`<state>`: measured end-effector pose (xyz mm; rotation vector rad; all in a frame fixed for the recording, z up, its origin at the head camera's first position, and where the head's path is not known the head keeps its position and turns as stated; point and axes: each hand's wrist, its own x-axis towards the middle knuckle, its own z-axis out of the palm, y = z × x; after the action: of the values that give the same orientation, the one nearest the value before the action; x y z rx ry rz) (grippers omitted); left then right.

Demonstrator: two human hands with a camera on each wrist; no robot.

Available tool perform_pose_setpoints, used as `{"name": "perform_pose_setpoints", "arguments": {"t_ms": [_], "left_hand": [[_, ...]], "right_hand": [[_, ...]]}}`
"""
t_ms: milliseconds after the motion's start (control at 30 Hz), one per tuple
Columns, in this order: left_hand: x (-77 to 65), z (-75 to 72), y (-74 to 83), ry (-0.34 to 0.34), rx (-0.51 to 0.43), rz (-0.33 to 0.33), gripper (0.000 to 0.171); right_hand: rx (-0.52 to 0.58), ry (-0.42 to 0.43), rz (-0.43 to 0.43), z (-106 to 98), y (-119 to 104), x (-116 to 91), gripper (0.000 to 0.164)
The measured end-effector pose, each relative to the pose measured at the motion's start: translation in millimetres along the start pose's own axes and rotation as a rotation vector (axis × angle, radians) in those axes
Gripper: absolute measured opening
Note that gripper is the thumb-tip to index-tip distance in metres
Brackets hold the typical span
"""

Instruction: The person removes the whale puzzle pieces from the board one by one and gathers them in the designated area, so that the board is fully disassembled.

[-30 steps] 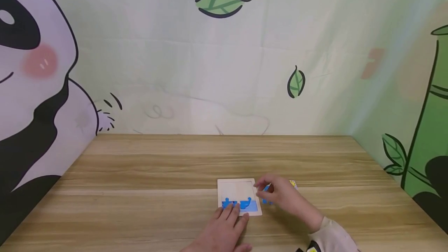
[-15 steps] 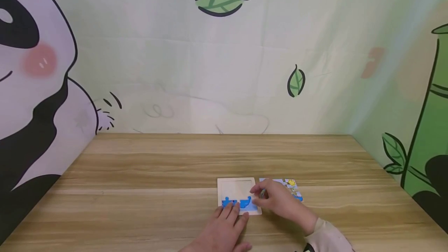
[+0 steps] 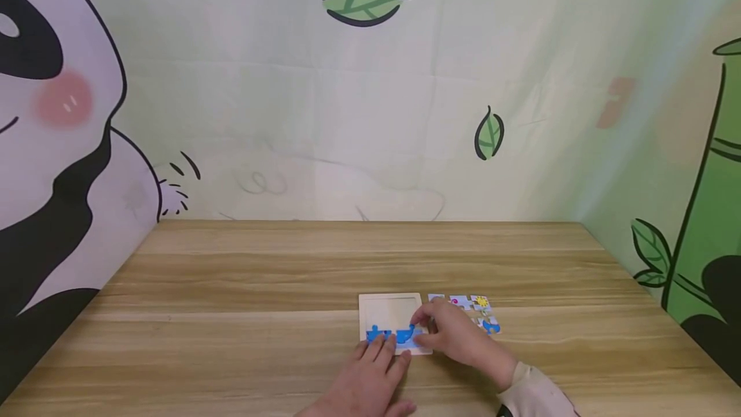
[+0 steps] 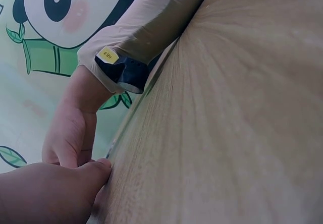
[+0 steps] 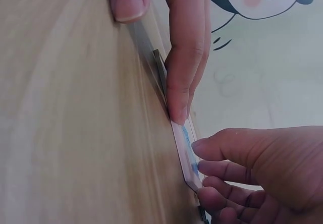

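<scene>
A square wooden puzzle tray lies on the table with a row of blue puzzle pieces along its near side. My left hand rests on the tray's near edge, fingers straight and tips on the pieces. At the right end of the row, my right hand has thumb and curled fingertips on either side of a blue puzzle piece, partly covering it. In the right wrist view, the right thumb and forefinger meet the blue strip inside the tray, close to the left fingertips.
Loose puzzle pieces lie right of the tray, one with a yellow sun, partly behind my right hand. The wood-grain table runs back to a wall hanging printed with a panda, leaves and bamboo.
My right hand has moved left and slightly nearer, from beside the tray onto its right end, uncovering more loose pieces. My left hand has stayed in place.
</scene>
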<state>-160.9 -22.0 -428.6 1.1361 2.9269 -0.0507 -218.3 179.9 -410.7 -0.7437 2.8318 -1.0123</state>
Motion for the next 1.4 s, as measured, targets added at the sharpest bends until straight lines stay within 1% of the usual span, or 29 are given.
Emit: {"name": "perform_pose_setpoints", "arguments": {"t_ms": [367, 633, 767, 900, 1000, 1200, 1333, 1400], "left_hand": [[0.2, 1.0, -0.1, 0.008, -0.001, -0.004, 0.068], [1.2, 0.3, -0.3, -0.009, -0.002, -0.005, 0.069], [0.6, 0.4, 0.1, 0.011, 0.013, 0.003, 0.068], [-0.1, 0.6, 0.0, 0.028, 0.009, 0.008, 0.068], [-0.6, 0.5, -0.8, 0.017, -0.007, 0.002, 0.069], [-1.8, 0.5, -0.6, 0.020, -0.010, 0.000, 0.068], [-1.7, 0.1, -0.5, 0.011, -0.017, 0.001, 0.068], [-1.2, 0.4, -0.7, 0.011, -0.013, 0.002, 0.069]], "right_hand": [[0.023, -0.008, 0.026, 2.4, 0.8, 1.7, 0.020], [0.018, -0.015, 0.036, 3.2, 0.5, 2.8, 0.019], [0.032, -0.014, 0.041, 2.0, -1.0, 3.7, 0.019], [0.086, -0.015, 0.033, -0.5, -3.4, 4.5, 0.016], [0.103, -0.021, 0.018, -1.5, -4.5, 4.0, 0.015], [0.079, -0.004, -0.008, -1.4, -3.5, 3.2, 0.011], [0.054, 0.028, -0.017, -2.6, -2.3, 3.6, 0.009], [0.061, 0.035, -0.014, -3.5, -1.7, 4.0, 0.008]]}}
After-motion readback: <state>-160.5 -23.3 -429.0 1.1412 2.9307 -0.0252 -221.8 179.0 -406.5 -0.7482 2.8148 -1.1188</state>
